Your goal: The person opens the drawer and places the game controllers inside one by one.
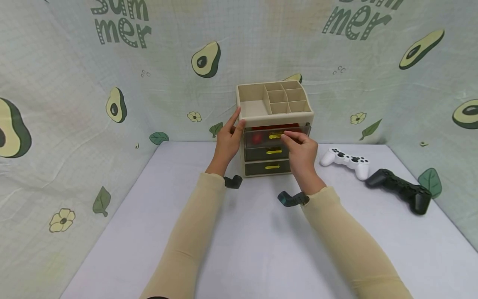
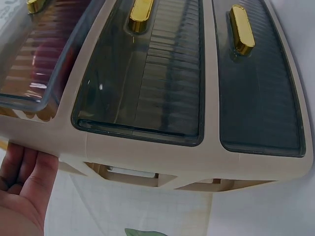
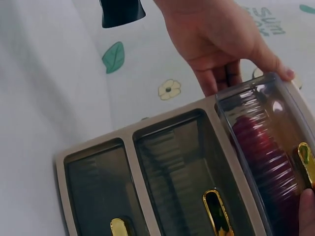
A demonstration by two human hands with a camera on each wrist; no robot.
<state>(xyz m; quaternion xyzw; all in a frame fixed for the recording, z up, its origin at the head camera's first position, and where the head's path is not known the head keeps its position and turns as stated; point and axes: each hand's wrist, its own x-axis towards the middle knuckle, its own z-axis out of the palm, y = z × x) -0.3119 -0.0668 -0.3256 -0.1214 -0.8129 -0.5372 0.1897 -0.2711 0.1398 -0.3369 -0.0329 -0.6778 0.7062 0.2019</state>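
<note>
A cream desk organizer (image 1: 276, 121) with three smoky see-through drawers stands on the table, open compartments on its top. Its top drawer (image 3: 275, 105) is pulled slightly out, and a red item (image 3: 253, 140) shows through the plastic; its kind is unclear. My right hand (image 1: 303, 155) pinches the gold handle (image 1: 275, 136) of that drawer between thumb and fingertips. Against the organizer's left side, my left hand (image 1: 228, 142) grips the upper edge, thumb at the front corner and fingers along the side wall. The middle drawer (image 2: 147, 78) and bottom drawer (image 2: 261, 88) are closed.
A white game controller (image 1: 347, 161) lies to the right of the organizer, with a black game controller (image 1: 399, 189) nearer the table's right edge. Patterned cloth (image 1: 168, 99) hangs behind and beside the white table (image 1: 254, 241).
</note>
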